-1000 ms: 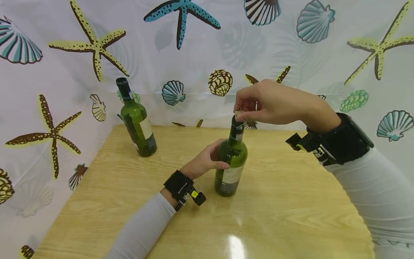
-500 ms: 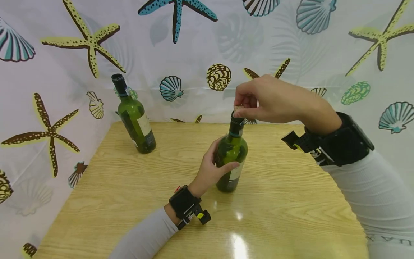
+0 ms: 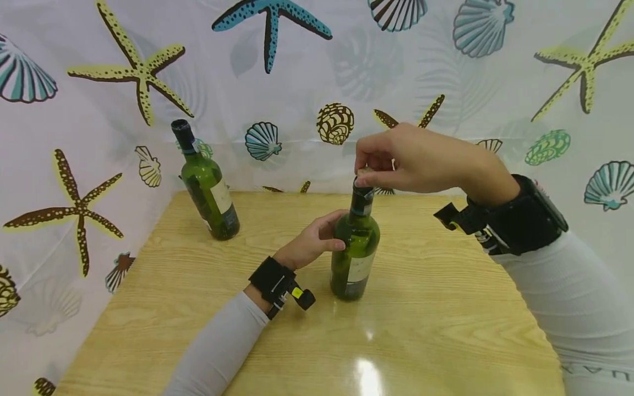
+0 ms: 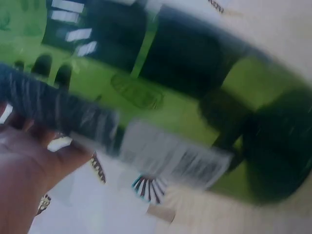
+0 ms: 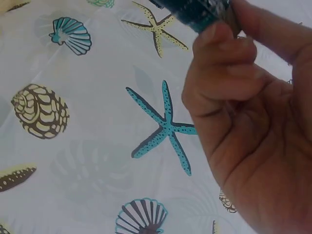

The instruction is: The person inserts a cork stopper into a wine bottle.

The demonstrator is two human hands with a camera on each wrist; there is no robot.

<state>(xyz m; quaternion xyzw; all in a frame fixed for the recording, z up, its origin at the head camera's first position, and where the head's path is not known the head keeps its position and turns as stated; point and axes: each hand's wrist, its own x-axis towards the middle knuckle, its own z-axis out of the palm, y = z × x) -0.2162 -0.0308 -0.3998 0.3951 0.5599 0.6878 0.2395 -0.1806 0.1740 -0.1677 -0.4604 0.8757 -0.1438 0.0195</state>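
A green wine bottle (image 3: pixel 358 236) with a pale label stands upright, leaning slightly in the head view, on the wooden table. My left hand (image 3: pixel 311 243) holds its body from the left, thumb in front, the other fingers hidden behind the glass. At the mouth, my right hand (image 3: pixel 411 159) pinches a light brown cork (image 3: pixel 365 171) between thumb and fingers. The cork's lower end is hidden. In the left wrist view the bottle (image 4: pixel 161 97) looms large and blurred beside my left hand (image 4: pixel 34 161). The right wrist view has my right hand (image 5: pixel 243 112) at the dark bottle neck (image 5: pixel 195 12).
A second green wine bottle (image 3: pixel 210 190) with a dark neck stands at the table's back left. The wooden table (image 3: pixel 421 330) ends at a white curtain (image 3: pixel 297 110) printed with shells and starfish, which hangs behind and to the left.
My left thumb has drawn back from across the bottle's front towards its left side, and the label has turned slightly. My right hand stays at the bottle mouth with the cork.
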